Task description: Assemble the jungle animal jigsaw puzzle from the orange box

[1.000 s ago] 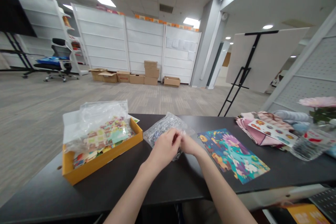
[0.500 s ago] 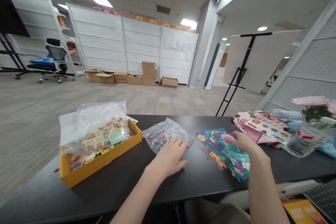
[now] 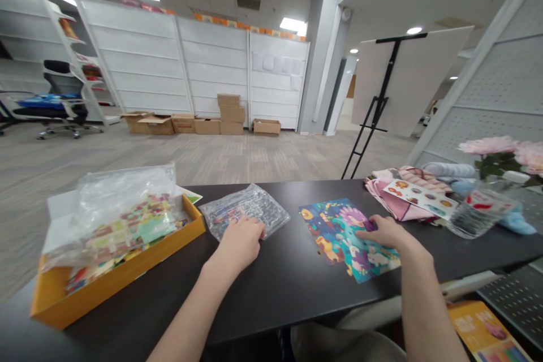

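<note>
My left hand (image 3: 241, 239) rests palm down on the near part of a clear plastic bag (image 3: 267, 212) with small colourful pieces inside. Its fingers lie stretched over the plastic. My right hand (image 3: 387, 233) is over the right side of a partly assembled jigsaw puzzle (image 3: 339, 232), its thumb and fingers apart. Blue and teal sections, a pink-purple shape and white rabbits show on the puzzle. My right hand and wrist hide some of its right edge. Whether those fingertips press on the pieces I cannot tell.
At the left stands a yellow box (image 3: 139, 264) with bagged puzzle pieces. Pink cloth (image 3: 384, 195), a sticker sheet (image 3: 419, 199), a clear plastic package (image 3: 477, 218) and pink flowers (image 3: 487, 145) occupy the table's right end. A yellow packet (image 3: 483, 331) lies below.
The view has swung right. My left hand has shifted left on the bag, which looks flatter. The pink-purple shape by my right fingers now lies flat within the puzzle, whose sections look better aligned.
</note>
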A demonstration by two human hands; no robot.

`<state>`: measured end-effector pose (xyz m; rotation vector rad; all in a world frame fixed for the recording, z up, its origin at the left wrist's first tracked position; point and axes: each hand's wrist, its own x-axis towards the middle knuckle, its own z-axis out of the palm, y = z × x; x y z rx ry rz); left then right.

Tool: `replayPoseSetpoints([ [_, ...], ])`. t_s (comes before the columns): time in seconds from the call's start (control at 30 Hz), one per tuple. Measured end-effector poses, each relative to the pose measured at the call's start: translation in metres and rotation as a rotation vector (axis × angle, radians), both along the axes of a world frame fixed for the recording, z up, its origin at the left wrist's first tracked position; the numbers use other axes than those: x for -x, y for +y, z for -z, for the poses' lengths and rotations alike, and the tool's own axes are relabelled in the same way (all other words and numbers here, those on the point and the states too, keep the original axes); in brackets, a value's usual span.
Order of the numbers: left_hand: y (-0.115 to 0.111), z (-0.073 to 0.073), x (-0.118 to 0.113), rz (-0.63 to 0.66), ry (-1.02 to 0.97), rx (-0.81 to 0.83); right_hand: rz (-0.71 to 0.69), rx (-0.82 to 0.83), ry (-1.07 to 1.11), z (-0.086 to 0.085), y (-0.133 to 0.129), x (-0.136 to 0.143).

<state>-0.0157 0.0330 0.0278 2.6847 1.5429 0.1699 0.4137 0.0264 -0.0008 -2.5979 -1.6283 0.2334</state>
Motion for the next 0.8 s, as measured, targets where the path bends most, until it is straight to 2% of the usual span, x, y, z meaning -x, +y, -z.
replayPoseSetpoints([
  [0.13,0.004,-0.010,0.003,-0.048,0.020,0.066,-0.029,0.079,0.085,-0.012,-0.007,0.029],
  [0.23,0.001,-0.019,-0.004,-0.061,-0.007,0.051,-0.083,0.114,0.114,-0.024,-0.013,0.046],
  [0.33,-0.007,-0.023,-0.021,0.033,-0.109,0.050,-0.139,0.130,0.125,-0.031,-0.016,0.056],
  [0.47,-0.020,-0.017,-0.052,0.310,-0.262,0.157,-0.239,0.134,0.165,-0.032,-0.016,0.064],
  [0.53,-0.023,-0.009,-0.066,0.378,-0.268,0.167,-0.281,0.110,0.174,-0.031,-0.015,0.064],
  [0.67,-0.023,0.001,-0.080,0.378,-0.195,0.139,-0.324,0.025,0.211,-0.029,-0.016,0.059],
  [0.8,-0.019,0.002,-0.082,0.349,-0.157,0.118,-0.283,-0.033,0.273,-0.029,-0.021,0.056],
])
